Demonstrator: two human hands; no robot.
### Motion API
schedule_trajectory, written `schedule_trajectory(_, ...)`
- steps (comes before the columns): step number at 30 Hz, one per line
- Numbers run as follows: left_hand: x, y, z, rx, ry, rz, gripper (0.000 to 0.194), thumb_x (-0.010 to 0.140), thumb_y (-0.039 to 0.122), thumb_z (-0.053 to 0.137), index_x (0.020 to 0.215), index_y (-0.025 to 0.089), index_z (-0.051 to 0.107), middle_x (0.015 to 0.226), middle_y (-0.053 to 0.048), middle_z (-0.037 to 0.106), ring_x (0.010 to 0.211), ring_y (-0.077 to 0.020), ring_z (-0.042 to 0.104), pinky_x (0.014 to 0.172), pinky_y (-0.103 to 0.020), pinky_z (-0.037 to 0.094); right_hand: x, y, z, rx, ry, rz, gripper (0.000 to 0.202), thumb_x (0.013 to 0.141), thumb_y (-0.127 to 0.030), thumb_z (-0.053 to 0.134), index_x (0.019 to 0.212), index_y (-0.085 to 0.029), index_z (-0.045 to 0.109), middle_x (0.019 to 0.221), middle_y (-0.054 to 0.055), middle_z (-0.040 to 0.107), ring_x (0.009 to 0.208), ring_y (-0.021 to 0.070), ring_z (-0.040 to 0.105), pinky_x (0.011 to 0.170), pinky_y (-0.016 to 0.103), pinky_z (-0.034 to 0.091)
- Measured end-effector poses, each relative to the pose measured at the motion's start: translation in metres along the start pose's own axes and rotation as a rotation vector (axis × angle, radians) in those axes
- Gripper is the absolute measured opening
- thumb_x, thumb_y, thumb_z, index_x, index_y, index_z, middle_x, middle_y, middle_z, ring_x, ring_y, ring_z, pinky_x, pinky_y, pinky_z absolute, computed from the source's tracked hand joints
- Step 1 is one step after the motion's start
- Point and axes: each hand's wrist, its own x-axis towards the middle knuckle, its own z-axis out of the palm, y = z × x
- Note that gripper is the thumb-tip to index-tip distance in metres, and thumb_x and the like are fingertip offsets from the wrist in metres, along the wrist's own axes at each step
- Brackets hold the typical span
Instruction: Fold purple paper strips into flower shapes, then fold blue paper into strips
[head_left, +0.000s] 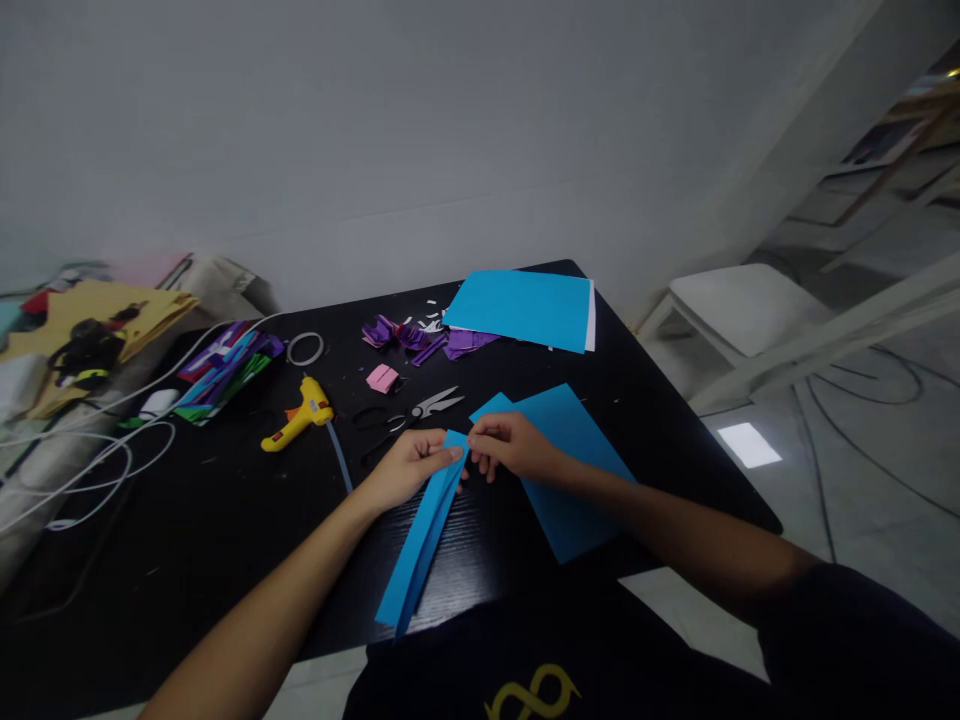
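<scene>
A long strip of blue paper (pixel 427 535), folded lengthwise, slants from my hands down toward the near table edge. My left hand (pixel 411 465) pinches it near its upper end, thumb on top. At that same end my right hand (pixel 510 445) closes its thumb and fingertips on the strip's right corner. Under my right hand and forearm lies a blue sheet (pixel 574 460), with a smaller blue piece (pixel 491 407) showing at its upper left. Scissors (pixel 431 405) with spread blades rest just beyond my left hand.
A yellow glue gun (pixel 300 415) with a glue stick lies to the left, near a tape ring (pixel 305 348). Purple paper scraps (pixel 405 335), a pink folded paper (pixel 382 378) and stacked blue sheets (pixel 525 305) lie farther back. White cables (pixel 127 460) loop at left; a white stool (pixel 750 305) stands right.
</scene>
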Motion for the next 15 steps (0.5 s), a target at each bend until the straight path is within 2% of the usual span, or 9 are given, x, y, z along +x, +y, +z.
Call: schedule_trajectory(15, 0.0009, -0.0004, -0.0005, 0.018, -0.023, 0.024, 0.034, 0.088, 0.045, 0.072, 0.094, 0.012, 0.073, 0.083, -0.007, 0.073, 0.068, -0.0164, 0.07, 0.066, -0.028, 0.058, -0.0007, -0.0015, -0.0026, -0.025, -0.028, -0.043, 0.021, 0.084, -0.035, 0.069, 0.078, -0.015, 0.066, 0.069, 0.001, 0.066, 0.054, 0.0121, 0.062, 0.048, 0.023, 0.054)
